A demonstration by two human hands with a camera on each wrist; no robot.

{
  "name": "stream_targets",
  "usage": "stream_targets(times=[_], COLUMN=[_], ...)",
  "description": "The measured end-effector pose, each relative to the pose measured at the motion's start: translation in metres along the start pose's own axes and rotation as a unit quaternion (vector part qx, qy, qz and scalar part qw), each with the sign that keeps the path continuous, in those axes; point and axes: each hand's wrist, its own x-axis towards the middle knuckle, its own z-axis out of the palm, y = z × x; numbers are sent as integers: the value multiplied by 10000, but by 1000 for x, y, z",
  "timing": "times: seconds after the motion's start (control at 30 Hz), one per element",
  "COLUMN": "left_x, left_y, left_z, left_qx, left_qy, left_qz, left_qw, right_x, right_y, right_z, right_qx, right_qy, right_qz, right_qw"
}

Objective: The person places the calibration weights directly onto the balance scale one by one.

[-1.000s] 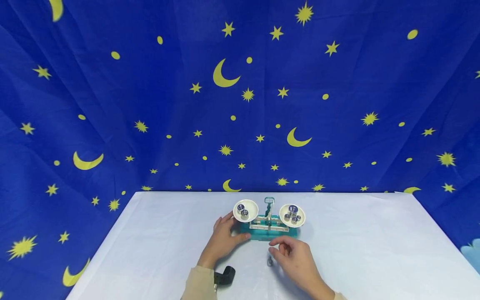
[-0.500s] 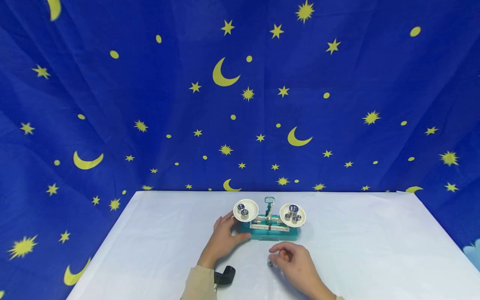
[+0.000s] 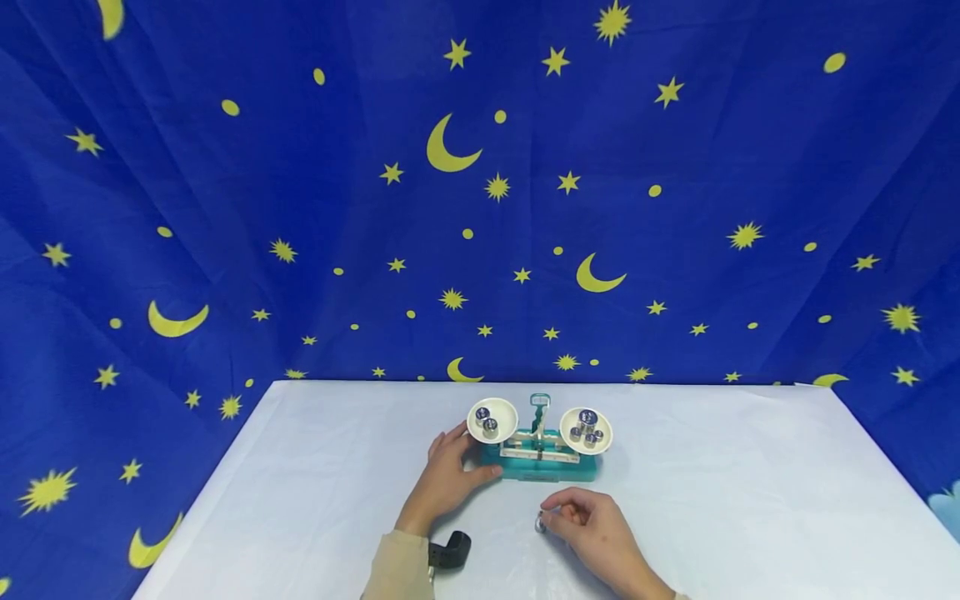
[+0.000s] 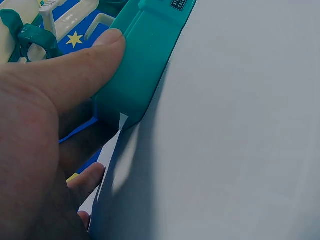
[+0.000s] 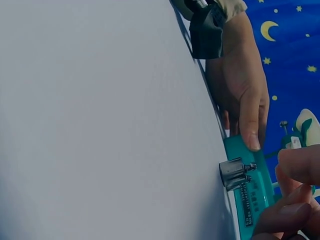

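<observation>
A teal balance scale (image 3: 549, 471) with two white pans stands on the table. My left hand (image 3: 442, 481) grips the left end of its base, and the left wrist view shows the thumb (image 4: 102, 52) pressed on the teal housing. Two metal weights (image 3: 490, 426) sit in the left pan (image 3: 506, 414); the right pan (image 3: 586, 450) bears several more, one larger. My right hand (image 3: 592, 529) hovers over a small knobbed metal weight (image 5: 232, 172) on the table before the scale. In the right wrist view, its curled fingers (image 5: 300, 165) show a gap from the weight.
The white-covered table (image 3: 750, 500) runs back to a blue star-patterned curtain (image 3: 360, 208). A black wrist-mounted device (image 3: 452, 551) sits by my left wrist. The scale's green upright pointer (image 3: 537, 417) rises between the pans.
My right hand has shifted slightly down toward the small weight, its thumb now close beside it in the head view. The left hand and the scale stay in place.
</observation>
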Motion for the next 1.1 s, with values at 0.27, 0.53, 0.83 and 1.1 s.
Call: stream_targets(times=[0.27,0.53,0.83,1.1], left_x=[-1,-1,-1,-2], left_y=[1,0,2,2], left_z=[-1,-1,-2,-2], left_qx=[12,5,1,-38], left_qy=[-32,-31,-64,-42], left_qz=[-27,-45,-90,-106], left_qw=[10000,10000,9999,9999], right_x=[1,2,4,5], right_y=[3,6,8,8], right_z=[0,0,0,0], right_qx=[74,-114,-331,-417], right_qy=[-261,-431,-417,-423], right_qz=[-9,-155,-97,-118], right_qw=[9996,9989,9985,9982])
